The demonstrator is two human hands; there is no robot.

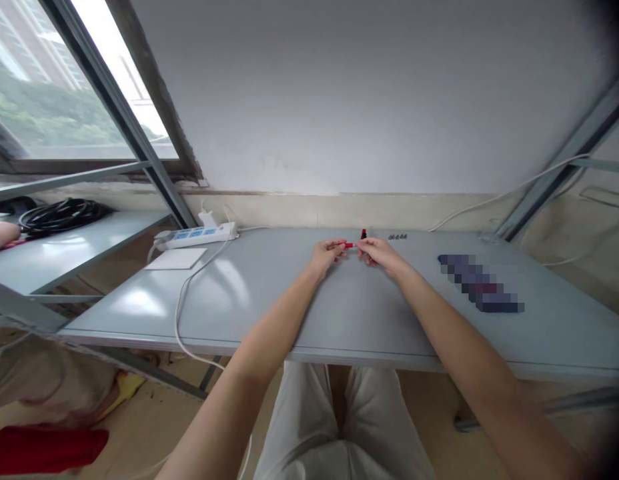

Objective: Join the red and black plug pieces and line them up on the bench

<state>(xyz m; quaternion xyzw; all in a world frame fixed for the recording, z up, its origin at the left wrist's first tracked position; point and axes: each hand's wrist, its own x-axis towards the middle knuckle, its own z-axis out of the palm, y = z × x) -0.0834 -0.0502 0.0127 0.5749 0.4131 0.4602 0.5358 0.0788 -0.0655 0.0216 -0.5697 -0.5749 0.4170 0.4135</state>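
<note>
Over the middle of the grey table, my left hand (327, 256) is closed on a small red stick-shaped piece (348, 245), held level. Its exact kind is too small to make out. My right hand (379, 253) pinches at the piece's pale right end, fingertips close together; whether it grips this end or a separate small part, I cannot tell. Just behind the right fingers is a red and black object (363, 233), its lower part hidden by the hand. Several small dark pieces (397, 237) lie in a row to the right, near the wall.
The grey table (269, 293) holds a white power strip (202, 235), a flat white box (176, 259) and a trailing white cable (179, 300) at left. A dark blurred-out object (479, 283) lies at right. Another person's hand (3, 235) rests by coiled black cable (67, 217) on the neighbouring table.
</note>
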